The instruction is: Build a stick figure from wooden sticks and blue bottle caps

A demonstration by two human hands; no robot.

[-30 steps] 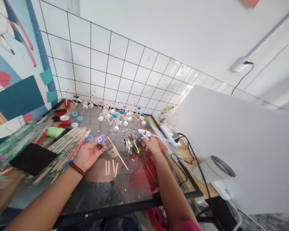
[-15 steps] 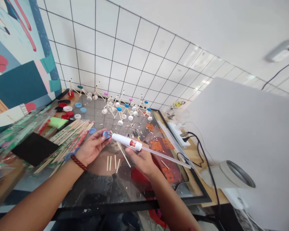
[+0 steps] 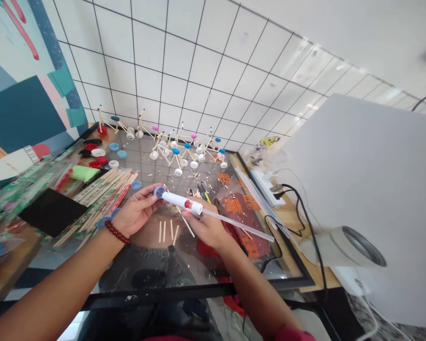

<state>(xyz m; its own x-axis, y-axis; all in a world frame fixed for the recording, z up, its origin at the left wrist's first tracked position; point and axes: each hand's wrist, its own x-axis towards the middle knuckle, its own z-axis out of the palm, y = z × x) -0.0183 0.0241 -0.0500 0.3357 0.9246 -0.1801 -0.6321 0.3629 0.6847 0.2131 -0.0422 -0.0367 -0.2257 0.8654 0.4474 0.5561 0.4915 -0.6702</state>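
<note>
My left hand (image 3: 137,214), with a red bead bracelet at the wrist, pinches a small blue bottle cap (image 3: 159,191) between its fingertips. My right hand (image 3: 206,226) grips a white hot glue gun (image 3: 182,202) whose nozzle touches the cap. A long clear glue stick (image 3: 239,223) sticks out of the gun's back toward the right. Both hands hover over a glass table (image 3: 199,279). Three short wooden sticks (image 3: 168,232) and one longer stick lie on the glass just below the hands.
Stick-and-cap models (image 3: 177,151) stand at the back by the tiled wall. Loose caps (image 3: 99,156) and packs of chopsticks (image 3: 99,199) lie at left beside a black pad (image 3: 48,213). A power strip (image 3: 268,187), black cables and a tape roll (image 3: 355,246) sit at right near a white board (image 3: 369,189).
My right hand lifted the glue gun from the table at the right and brought its nozzle to the blue cap in my left hand. The camera tilted slightly.
</note>
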